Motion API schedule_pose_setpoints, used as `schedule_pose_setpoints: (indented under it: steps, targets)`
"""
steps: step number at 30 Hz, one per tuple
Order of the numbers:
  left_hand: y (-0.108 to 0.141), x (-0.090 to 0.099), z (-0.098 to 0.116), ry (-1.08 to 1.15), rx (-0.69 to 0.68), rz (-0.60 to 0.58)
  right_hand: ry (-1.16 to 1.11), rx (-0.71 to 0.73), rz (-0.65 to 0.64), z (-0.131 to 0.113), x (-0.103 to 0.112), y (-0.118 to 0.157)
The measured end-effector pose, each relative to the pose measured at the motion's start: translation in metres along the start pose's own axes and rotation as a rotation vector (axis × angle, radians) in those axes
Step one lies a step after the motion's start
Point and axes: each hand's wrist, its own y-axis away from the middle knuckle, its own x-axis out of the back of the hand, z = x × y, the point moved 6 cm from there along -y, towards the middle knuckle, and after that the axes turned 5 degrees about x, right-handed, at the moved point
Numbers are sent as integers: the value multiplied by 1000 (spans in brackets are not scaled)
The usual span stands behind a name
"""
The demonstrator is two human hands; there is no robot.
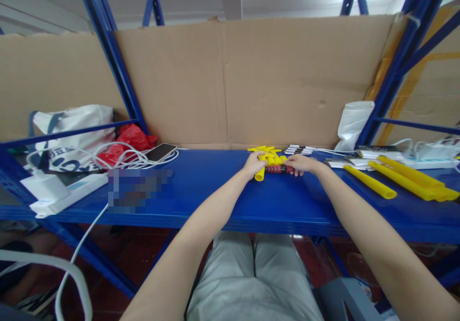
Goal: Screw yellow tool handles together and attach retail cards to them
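Observation:
At the middle of the blue bench, my left hand [254, 165] is closed around a short yellow tube [259, 174], whose open round end faces me. My right hand [301, 164] has its fingers bent over the right end of a red and black patterned bar [277, 168], which lies crosswise between my hands. The bar's exact kind is too small to make out. Just behind it is a pile of small yellow pieces [271, 157], partly covered by my fingers. Several white sticks with black bands [299, 149] lie behind my right hand.
Long yellow tubes [406, 179] lie at the right, near flat white boxes [373, 154] and a white pouch [354, 124]. On the left are a phone [162, 152], coiled white cables [125, 160], a red bag [131, 139] and a power strip [70, 194]. Cardboard [269, 81] walls the back.

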Motion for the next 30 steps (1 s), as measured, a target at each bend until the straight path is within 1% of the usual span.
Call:
schedule_pose_setpoints:
  steps: [4, 7, 8, 10, 13, 15, 17, 19, 21, 24, 27, 30]
  targets:
    - [-4, -8, 9, -28, -33, 31, 37, -16, -49, 3, 3, -1]
    - [-9, -16, 11, -38, -13, 11, 38, -89, -87, 17, 13, -6]
    - [-10, -18, 11, -33, -7, 7, 31, -115, -77, 23, 18, -9]
    - [-12, -20, 10, -36, 19, -5, 47, -189, -11, 38, 32, -16]
    - [-14, -20, 11, -65, 32, -8, 172, -248, 181, 59, 56, -30]
    - [-15, -20, 12, -84, 42, -18, 327, -228, 303, 66, 69, -40]
    - [-15, -21, 14, -103, 55, -37, 440, -195, 391, 72, 75, -49]
    - [-14, -23, 17, -120, 63, -56, 488, -187, 423, 78, 75, -57]
    - [-13, -23, 19, -114, 67, -73, 501, -210, 427, 85, 72, -62]
    - [-12, -21, 22, -44, 73, -94, 489, -256, 418, 92, 66, -65]
    - [-16, -12, 25, -39, 55, -83, 481, -265, 370, 95, 60, -67]
    - [-21, 1, 28, -133, -9, -55, 500, -253, 341, 97, 55, -71]
